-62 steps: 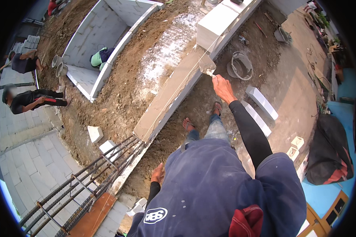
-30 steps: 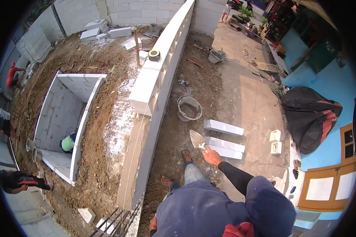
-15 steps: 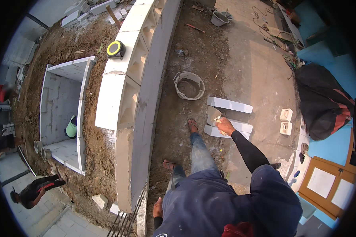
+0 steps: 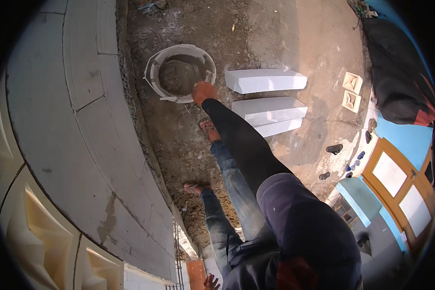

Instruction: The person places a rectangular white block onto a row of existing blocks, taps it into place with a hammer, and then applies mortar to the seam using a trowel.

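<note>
My right hand point(image 4: 204, 92), fingers closed, is at the near right rim of a round bucket point(image 4: 152, 87) with wet grey mortar point(image 4: 180, 75) inside. A trowel shows in this hand in the earlier view; now its blade is hidden behind the hand and rim. Right of the bucket lies a long white block point(image 4: 266, 81). Nearer to me are two more, a white block point(image 4: 268, 109) and a partly covered one point(image 4: 280, 127). At the lower edge my left hand point(image 4: 211, 282) shows in part, fingers apart, holding nothing that I can see.
A grey block wall point(image 4: 82, 125) runs along my left, with cream hollow vent blocks point(image 4: 43, 224) on its near side. Two small cream vent blocks point(image 4: 352, 92) lie on the right. Loose sandals point(image 4: 334, 149) and a dark cover point(image 4: 398, 72) are beyond. Steel bars point(image 4: 178, 251) stand near the wall's end.
My right hand has gone from over the white blocks to the bucket's rim, leftward. I have bent lower, so the bucket and blocks look larger and the wall fills the left side.
</note>
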Motion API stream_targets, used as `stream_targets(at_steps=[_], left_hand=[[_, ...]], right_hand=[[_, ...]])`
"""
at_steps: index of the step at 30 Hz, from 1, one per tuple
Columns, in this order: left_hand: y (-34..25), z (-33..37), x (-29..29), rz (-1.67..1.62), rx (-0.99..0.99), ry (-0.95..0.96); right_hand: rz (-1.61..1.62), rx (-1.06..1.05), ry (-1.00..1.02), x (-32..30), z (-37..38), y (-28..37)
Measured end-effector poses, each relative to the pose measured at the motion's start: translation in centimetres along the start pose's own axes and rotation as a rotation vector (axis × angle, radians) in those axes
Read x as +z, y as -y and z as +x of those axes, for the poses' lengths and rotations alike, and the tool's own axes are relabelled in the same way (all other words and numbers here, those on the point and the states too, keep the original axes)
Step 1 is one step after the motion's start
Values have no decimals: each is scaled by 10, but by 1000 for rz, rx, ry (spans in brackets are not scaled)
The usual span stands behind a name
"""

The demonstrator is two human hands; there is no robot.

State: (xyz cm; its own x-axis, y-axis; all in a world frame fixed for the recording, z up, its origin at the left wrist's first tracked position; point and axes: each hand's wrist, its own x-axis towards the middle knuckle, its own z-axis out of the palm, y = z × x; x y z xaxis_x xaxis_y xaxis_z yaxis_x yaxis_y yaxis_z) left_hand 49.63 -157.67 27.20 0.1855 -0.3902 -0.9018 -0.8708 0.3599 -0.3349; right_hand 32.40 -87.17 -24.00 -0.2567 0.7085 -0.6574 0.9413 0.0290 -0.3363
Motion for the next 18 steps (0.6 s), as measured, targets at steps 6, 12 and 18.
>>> stream_targets(at_steps=[6,12,18], left_hand=[[-33,-18,-5,-1,-23,-7],[-129,-30,97,213,-3,-96],[-169,-22,114,263,287,-13]], right_hand=[[7,-30,-98,24,48,12],[-25,-1,14,-5,31,8],[-49,-46,105,-91,-16,-61]])
